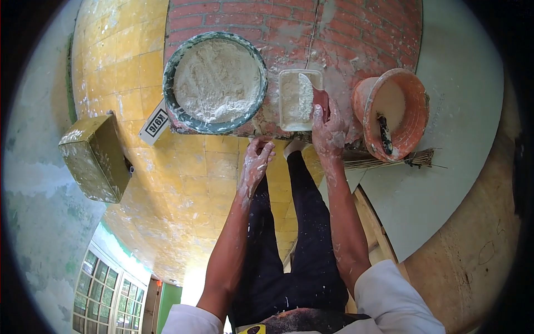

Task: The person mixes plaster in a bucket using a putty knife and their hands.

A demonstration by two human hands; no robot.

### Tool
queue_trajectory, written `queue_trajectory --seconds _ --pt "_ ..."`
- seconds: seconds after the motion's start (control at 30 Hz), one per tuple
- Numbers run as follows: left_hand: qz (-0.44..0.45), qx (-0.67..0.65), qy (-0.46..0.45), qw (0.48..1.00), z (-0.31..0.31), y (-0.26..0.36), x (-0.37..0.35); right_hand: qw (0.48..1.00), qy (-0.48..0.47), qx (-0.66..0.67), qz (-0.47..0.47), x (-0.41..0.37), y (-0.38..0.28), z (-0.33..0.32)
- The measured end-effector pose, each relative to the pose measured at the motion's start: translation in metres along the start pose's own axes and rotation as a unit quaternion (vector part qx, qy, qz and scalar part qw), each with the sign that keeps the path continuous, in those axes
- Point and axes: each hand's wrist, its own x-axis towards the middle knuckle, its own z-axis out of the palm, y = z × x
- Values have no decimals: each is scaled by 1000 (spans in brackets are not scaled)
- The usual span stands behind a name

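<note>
My right hand [329, 129], coated in white, is closed around a red scraper [320, 102]. White material lies along the scraper's blade, over the right part of a clear rectangular container [284, 103] with whitish material inside. My left hand [257, 158], also smeared white, hangs just off the near edge of the brick surface; its fingers are curled together and nothing can be made out in them. Beyond it to the left is a round dark green tub [169, 104] full of white powder [217, 80].
An orange bucket [365, 106] at the right holds pale liquid and a black-handled tool [384, 133]. A stick bundle [414, 158] lies below it. The brick surface [233, 19] adjoins yellow tiles [183, 167]. An olive box [94, 158] stands left, near a label [154, 122].
</note>
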Motion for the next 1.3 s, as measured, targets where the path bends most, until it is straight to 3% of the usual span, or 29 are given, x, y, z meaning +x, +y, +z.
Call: queue_trajectory --seconds 0.07,0.13,0.27,0.47,0.5,0.57,0.6,0.67,0.87,0.93,0.97,1.03,1.07,1.13,1.2,1.27,1.3 --pt "-4 -1 3 1000 0 -1 -2 1000 14 -11 -22 -2 3 0" --pt "-2 -4 1 1000 -3 -3 -2 997 21 70 39 -2 -1 -2" --pt "-4 2 7 1000 -7 -6 -1 984 53 166 24 5 -28 -16" --pt "4 16 18 1000 -5 -5 2 960 -39 273 -42 5 -120 7" --pt "9 18 17 1000 -4 -3 2 960 -37 275 -40 4 -118 21" --pt "11 26 19 999 -5 -1 2 941 22 214 -262 6 -99 58" --pt "11 26 19 999 -7 -2 2 941 22 214 -262 7 -92 65" --pt "17 24 14 999 -10 2 4 953 -5 39 -302 13 -87 69" --pt "17 26 8 999 -16 3 5 957 -5 21 -291 17 -81 47" --pt "13 42 7 999 -15 6 10 946 11 87 -312 21 -81 40" --pt "42 103 29 993 -12 9 7 947 7 88 -310 18 -82 39" --pt "109 216 73 968 0 6 6 977 -59 119 -166 15 -83 33" --pt "112 215 73 967 9 7 7 977 -57 119 -168 17 -81 30" --pt "235 314 118 912 24 16 5 966 -38 255 0 18 -67 25" --pt "196 311 81 926 34 45 1 948 -5 317 -3 24 -24 29" --pt "267 340 77 899 45 53 10 942 54 321 76 31 16 27" --pt "260 338 77 901 51 52 13 943 58 321 74 31 25 23"
